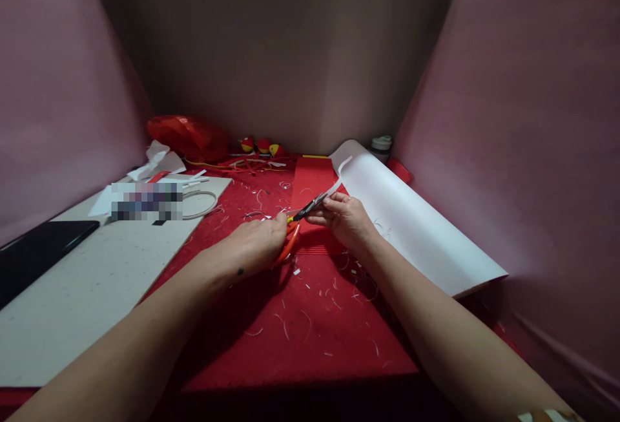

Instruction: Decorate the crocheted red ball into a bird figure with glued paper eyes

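Note:
My left hand (264, 240) is closed round the orange-red handles of a pair of scissors (305, 210). Their dark blades point up and to the right, along a narrow white paper strip (336, 184). The strip is pinched between the fingers of my right hand (349, 216), and its far end curls upward. The blades touch or lie very close to the strip; whether they are closed on it I cannot tell. Beneath both hands lies a red folded sheet (312, 179) on a red cloth (290, 344), with thin white paper trimmings scattered around.
A large curled white sheet (402, 209) lies to the right. On the left, a grey board (106, 299) carries a black flat device (43, 257) and a pale ring (201, 205). At the back are a red plastic bag (188, 137), several red-and-yellow ornaments (263, 145) and a lidded container (381, 145).

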The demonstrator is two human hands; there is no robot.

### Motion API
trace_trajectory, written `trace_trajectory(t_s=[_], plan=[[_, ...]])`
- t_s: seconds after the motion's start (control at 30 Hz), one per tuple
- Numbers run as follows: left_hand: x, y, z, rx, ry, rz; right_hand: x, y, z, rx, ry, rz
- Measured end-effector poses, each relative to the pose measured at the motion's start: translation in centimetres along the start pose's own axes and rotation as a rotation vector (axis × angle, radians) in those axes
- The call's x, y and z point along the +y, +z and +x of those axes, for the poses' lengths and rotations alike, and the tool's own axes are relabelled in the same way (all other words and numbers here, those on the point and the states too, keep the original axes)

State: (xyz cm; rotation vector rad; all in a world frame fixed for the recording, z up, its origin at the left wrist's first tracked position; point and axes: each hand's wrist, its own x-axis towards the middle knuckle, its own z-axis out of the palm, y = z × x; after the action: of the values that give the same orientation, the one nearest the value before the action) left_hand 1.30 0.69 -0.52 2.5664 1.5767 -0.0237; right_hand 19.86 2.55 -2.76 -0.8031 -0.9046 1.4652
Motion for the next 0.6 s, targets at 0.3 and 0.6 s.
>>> trace_trajectory(t_s=[0.3,0.6], plan=[[-0.4,0.4,0.2,-0.016,0.072,0.011,0.1,0.1,0.0,0.011,-0.012,0.002],[0.0,-0.8,-0.3,-0.059,0.026,-0.124,-0.3,-0.6,0.2,0.036,-0.031,-0.005]])
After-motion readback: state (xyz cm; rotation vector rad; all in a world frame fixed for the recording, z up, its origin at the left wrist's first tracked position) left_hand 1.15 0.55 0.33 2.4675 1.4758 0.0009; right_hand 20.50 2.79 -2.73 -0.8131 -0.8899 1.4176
